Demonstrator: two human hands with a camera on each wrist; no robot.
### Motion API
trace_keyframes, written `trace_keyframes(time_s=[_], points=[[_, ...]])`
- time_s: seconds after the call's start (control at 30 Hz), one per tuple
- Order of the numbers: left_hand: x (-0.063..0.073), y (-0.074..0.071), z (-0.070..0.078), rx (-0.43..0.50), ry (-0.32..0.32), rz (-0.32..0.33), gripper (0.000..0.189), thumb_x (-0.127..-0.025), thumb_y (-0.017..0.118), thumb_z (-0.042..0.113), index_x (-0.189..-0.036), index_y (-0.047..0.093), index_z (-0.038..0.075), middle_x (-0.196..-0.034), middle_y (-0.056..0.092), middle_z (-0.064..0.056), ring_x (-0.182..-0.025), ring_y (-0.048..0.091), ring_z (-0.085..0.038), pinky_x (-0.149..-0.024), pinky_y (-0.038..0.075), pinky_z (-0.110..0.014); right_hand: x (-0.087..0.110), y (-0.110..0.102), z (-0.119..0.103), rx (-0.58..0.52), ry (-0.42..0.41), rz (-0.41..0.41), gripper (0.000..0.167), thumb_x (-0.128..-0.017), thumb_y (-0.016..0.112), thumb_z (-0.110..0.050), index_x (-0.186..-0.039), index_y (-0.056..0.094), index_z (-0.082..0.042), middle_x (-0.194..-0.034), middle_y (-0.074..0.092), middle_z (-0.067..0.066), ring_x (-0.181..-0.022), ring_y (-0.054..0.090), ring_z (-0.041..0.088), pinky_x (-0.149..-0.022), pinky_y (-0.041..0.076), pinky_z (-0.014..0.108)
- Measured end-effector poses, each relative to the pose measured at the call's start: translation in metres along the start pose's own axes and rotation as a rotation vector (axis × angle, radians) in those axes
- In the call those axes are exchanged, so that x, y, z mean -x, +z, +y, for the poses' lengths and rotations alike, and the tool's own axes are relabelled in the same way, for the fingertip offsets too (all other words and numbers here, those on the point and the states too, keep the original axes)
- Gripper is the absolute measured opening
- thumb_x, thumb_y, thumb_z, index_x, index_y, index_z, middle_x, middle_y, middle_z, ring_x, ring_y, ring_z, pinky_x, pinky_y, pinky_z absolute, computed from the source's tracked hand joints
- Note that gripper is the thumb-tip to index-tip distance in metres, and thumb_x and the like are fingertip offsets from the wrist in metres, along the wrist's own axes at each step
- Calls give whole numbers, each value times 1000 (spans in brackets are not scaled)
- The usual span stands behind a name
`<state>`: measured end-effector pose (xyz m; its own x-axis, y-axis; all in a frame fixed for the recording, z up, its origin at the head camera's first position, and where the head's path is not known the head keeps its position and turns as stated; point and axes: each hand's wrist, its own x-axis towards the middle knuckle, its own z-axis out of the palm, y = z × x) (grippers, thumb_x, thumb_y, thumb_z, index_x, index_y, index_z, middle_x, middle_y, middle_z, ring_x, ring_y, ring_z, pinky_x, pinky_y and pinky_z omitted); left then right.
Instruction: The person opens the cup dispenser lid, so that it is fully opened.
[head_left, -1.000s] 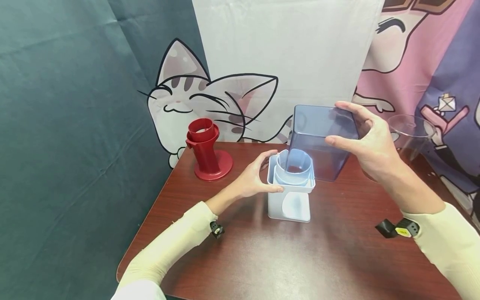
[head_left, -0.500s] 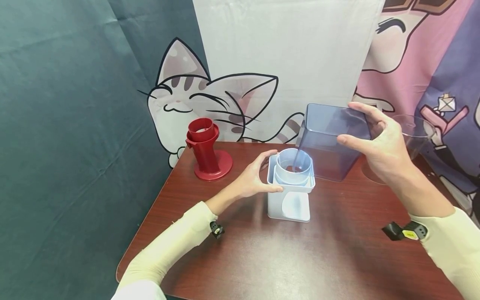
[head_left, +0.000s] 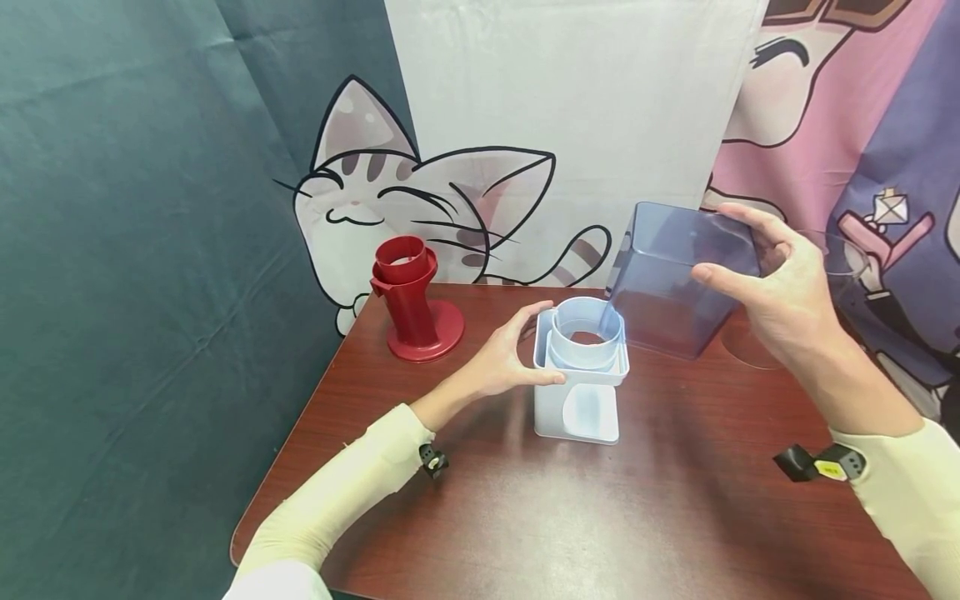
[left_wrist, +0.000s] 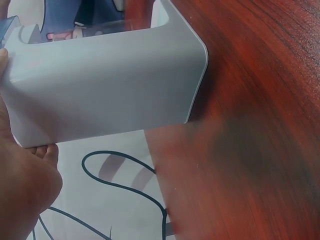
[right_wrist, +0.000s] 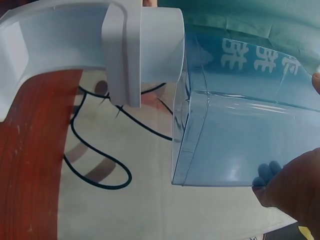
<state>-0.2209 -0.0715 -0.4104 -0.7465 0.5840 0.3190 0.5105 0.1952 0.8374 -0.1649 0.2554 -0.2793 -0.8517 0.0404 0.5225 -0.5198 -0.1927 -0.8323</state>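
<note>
A white stand (head_left: 551, 412) with a square top and an upright round collar (head_left: 585, 354) stands on the table. My left hand (head_left: 498, 358) grips its square top from the left, thumb in front and fingers behind. In the left wrist view the white stand (left_wrist: 110, 85) shows its smooth side. My right hand (head_left: 787, 292) holds a translucent blue box (head_left: 678, 279) tilted above and right of the collar, thumb on one face. White lettering (right_wrist: 265, 56) marks the blue box in the right wrist view. One box edge overlaps the collar in view; I cannot tell whether they touch.
A red stand (head_left: 412, 312) with a round base and ring top sits at the back left. Behind my right hand is a clear cylinder (head_left: 750, 346), partly hidden. A printed curtain (head_left: 480, 100) hangs behind the brown table (head_left: 465, 517).
My right hand has moved to the right with the blue box, drawing it off from over the collar. The left hand and white stand have stayed in place.
</note>
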Motion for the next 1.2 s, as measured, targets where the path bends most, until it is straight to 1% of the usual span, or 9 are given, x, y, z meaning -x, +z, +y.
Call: trace_keyframes(time_s=[0.17, 0.33, 0.47, 0.6, 0.67, 0.8, 0.9, 0.97, 1.2], points=[[-1, 2, -1, -6, 31, 32, 103, -77, 97, 17, -161, 38, 16, -152, 55, -3, -143, 52, -11, -119, 39, -30, -1, -3, 2, 8, -17, 6, 66, -79, 71, 28, -140, 63, 5, -134, 67, 14, -118, 62, 19, -96, 51, 18], [-3, 2, -3, -20, 52, 79, 101, -74, 99, 15, -158, 43, 13, -148, 59, -5, -137, 58, -17, -116, 43, -30, -3, -7, 4, -22, -8, 11, 65, -80, 70, 30, -140, 62, 6, -134, 67, 15, -116, 64, 19, -93, 54, 19], [-5, 0, -6, -18, 53, 114, 99, -73, 99, 13, -156, 46, 11, -147, 60, -5, -136, 59, -19, -116, 44, -30, -4, -9, 6, -31, -9, 29, 65, -79, 70, 30, -139, 63, 7, -133, 67, 15, -114, 64, 20, -90, 55, 19], [-6, -7, -9, -21, 43, 132, 96, -75, 98, 14, -156, 47, 11, -149, 59, -4, -139, 57, -20, -116, 44, -33, -6, -12, 9, -27, -21, 80, 65, -77, 72, 30, -136, 66, 4, -130, 69, 13, -111, 65, 18, -91, 54, 18], [-8, -11, -9, -21, 51, 146, 95, -75, 98, 13, -156, 47, 9, -151, 58, -5, -140, 57, -22, -116, 44, -35, -7, -13, 11, -21, -32, 103, 65, -75, 72, 30, -134, 67, 4, -127, 70, 13, -112, 64, 18, -92, 53, 18], [-12, -20, -9, -31, 56, 185, 95, -75, 98, 12, -156, 48, 6, -149, 60, -9, -138, 57, -22, -116, 44, -35, -9, -16, 15, 5, -50, 122, 66, -74, 75, 30, -134, 68, 4, -127, 70, 13, -115, 62, 20, -95, 50, 18], [-15, -27, -9, -52, 34, 209, 95, -76, 97, 15, -156, 47, 6, -148, 60, -8, -138, 57, -20, -116, 44, -33, -10, -17, 19, 23, -60, 126, 67, -73, 76, 29, -134, 67, 5, -128, 69, 14, -115, 62, 21, -95, 51, 18], [-17, -32, -9, -61, 13, 222, 95, -77, 97, 17, -157, 46, 6, -149, 58, -7, -139, 55, -18, -116, 43, -33, -10, -18, 23, 26, -58, 131, 67, -73, 77, 29, -135, 67, 4, -128, 68, 15, -112, 62, 20, -92, 52, 18], [-24, -46, -15, -57, -19, 278, 94, -79, 95, 19, -157, 44, 5, -153, 54, -8, -144, 50, -21, -119, 41, -41, -10, -20, 36, 60, -21, 168, 68, -73, 81, 25, -135, 68, -1, -127, 67, 12, -106, 64, 17, -89, 54, 17]])
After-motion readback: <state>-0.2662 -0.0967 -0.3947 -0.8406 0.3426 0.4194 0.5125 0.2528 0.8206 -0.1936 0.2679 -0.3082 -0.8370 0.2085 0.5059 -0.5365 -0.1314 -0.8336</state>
